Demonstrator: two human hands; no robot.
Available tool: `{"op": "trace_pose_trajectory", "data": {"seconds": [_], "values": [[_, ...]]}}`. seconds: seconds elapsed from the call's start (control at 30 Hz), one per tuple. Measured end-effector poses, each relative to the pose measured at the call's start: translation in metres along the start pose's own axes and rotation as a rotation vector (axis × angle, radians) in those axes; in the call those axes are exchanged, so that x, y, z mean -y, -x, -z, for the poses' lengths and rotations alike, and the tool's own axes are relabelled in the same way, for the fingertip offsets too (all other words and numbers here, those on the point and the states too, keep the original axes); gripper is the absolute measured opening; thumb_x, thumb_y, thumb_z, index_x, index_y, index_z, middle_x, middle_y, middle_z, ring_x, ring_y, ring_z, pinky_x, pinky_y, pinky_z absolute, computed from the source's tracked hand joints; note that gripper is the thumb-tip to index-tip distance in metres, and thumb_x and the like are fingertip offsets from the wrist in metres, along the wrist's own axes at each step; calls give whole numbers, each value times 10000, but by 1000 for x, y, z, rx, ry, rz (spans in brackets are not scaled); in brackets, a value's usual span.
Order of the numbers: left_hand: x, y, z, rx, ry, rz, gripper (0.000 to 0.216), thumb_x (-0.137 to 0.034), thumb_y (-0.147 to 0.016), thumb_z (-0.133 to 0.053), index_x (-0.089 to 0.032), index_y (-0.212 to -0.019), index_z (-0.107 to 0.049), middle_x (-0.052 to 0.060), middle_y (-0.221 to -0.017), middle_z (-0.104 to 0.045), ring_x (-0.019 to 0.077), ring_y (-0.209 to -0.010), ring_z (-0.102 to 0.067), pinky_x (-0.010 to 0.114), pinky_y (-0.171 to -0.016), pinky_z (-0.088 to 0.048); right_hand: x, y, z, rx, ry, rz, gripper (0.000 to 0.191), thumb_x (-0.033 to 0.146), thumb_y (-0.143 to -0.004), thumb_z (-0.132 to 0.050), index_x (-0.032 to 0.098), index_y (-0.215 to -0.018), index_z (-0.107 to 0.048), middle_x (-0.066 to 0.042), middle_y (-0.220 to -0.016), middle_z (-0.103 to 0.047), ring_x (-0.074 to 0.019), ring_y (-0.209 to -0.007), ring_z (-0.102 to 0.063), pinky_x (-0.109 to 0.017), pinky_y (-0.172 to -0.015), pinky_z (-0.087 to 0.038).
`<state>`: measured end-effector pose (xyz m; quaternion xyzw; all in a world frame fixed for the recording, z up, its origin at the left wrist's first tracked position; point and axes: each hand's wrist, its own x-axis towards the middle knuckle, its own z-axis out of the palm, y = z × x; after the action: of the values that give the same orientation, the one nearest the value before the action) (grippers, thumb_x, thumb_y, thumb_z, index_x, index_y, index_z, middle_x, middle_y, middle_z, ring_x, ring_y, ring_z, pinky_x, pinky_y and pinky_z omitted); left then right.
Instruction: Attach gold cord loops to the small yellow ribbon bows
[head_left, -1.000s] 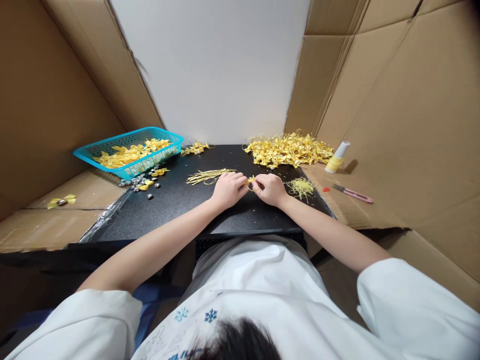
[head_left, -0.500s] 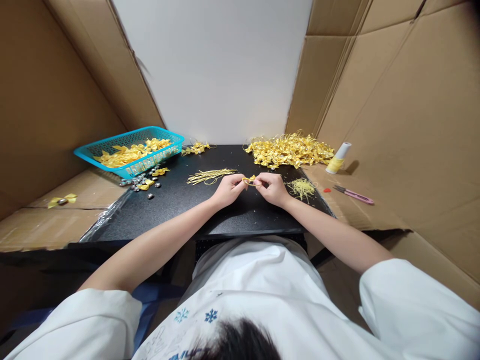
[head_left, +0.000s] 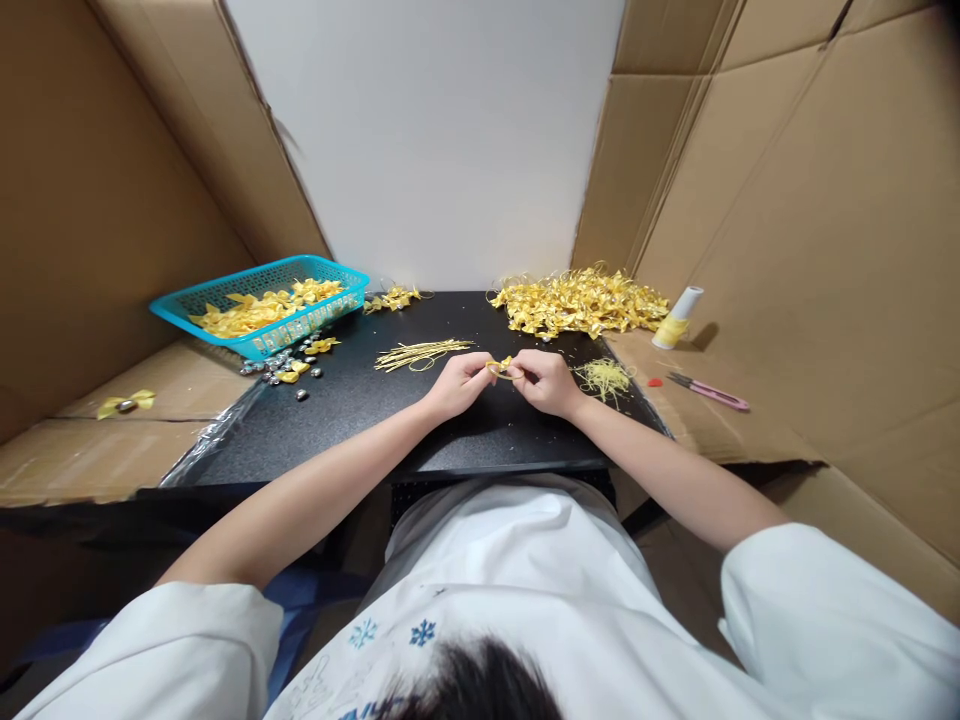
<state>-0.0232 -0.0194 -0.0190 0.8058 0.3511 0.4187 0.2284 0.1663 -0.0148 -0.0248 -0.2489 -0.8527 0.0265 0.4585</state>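
Observation:
Over the middle of the black table (head_left: pixel 337 430), my left hand (head_left: pixel 459 386) and my right hand (head_left: pixel 549 382) meet fingertip to fingertip. Between them is a small yellow ribbon bow (head_left: pixel 499 365) with a loop of gold cord (head_left: pixel 511 377) hanging below it. Both hands pinch at this bow, one from each side; the fingers hide part of it. Just beyond my left hand lies a bundle of gold cords (head_left: pixel 416 353). A heap of pale yellow thread scraps (head_left: pixel 604 378) is right of my right hand.
At the left stands a blue basket (head_left: pixel 255 270) of yellow bows, with silver bells or beads (head_left: pixel 279 364) before it. A large pile of corded bows (head_left: pixel 585 302) lies at the back right. Thread snips (head_left: pixel 709 390) and a thread cone (head_left: pixel 678 318) are on cardboard at the right.
Both hands stay in nearly the same place. The fingers have shifted slightly around the bow, and the cord loop beneath it sits a little differently.

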Motion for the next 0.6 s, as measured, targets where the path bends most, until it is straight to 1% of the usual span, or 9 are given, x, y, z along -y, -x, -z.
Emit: {"op": "trace_pose_trajectory", "data": {"seconds": [0.13, 0.27, 0.5, 0.6], "values": [[-2, 1, 1, 33, -5, -16, 284, -316, -860, -451, -164, -648, -564, -7, -624, -550, 121, -638, -494, 240, -665, -394, -2, 1, -1, 32, 88, 59, 262, 215, -917, -434, 186, -674, -527, 5, -594, -491, -113, -575, -422, -249, -621, -348], [-4, 2, 2, 40, -28, -49, 294, -327, -879, -447, -164, -661, -557, -4, -633, -539, 123, -636, -485, 246, -664, -390, -3, 2, -2, 36, 144, 123, 273, 214, -937, -418, 188, -682, -511, 5, -599, -482, -118, -578, -408, -258, -634, -343], [0, 3, 0, 19, -98, -99, 359, -388, -916, -442, -162, -647, -517, -15, -612, -478, 114, -599, -438, 245, -605, -336, -4, 1, -3, 15, 258, 235, 269, 197, -942, -423, 187, -685, -502, -14, -638, -531, -132, -601, -423, -270, -655, -353], [4, 2, 0, 25, -117, -112, 397, -438, -923, -438, -161, -651, -521, -10, -619, -490, 114, -598, -434, 244, -597, -333, -4, 1, -3, 37, 270, 241, 264, 195, -933, -423, 187, -680, -498, -21, -649, -544, -134, -604, -428, -275, -657, -355]]}}
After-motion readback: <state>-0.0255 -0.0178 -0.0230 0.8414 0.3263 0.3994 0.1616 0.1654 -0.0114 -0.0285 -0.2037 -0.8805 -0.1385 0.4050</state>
